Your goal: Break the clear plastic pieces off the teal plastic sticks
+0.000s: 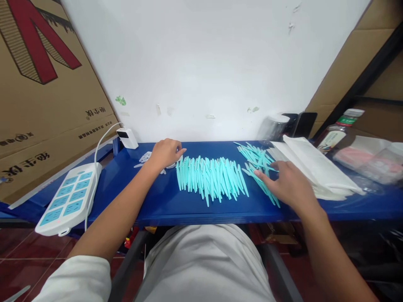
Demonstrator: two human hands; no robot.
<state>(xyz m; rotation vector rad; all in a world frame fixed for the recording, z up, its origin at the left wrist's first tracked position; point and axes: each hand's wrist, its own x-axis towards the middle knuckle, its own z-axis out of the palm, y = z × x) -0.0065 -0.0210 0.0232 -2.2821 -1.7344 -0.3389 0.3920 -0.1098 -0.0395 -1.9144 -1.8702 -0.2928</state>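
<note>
A long row of slim turquoise plastic sticks (210, 178) with tapered ends lies side by side on the blue table. At its left end is my left hand (166, 153), fingers curled downward and thumb pointing right; whatever it may hold is hidden. Small translucent whitish pieces (145, 157) lie beside and under that hand. To the right, a looser pile of the same turquoise sticks (256, 155) lies crisscrossed. My right hand (288, 182) reaches over this pile's right side, thumb and fingers apart, with sticks beneath and between them.
A white power strip (67, 199) and a small white device (127, 138) with a cable stand at the left. White flat sleeves (317, 165), a bottle (336, 132) and a clear plastic pack (371, 161) are at the right. A white wall (201, 75) rises behind the table.
</note>
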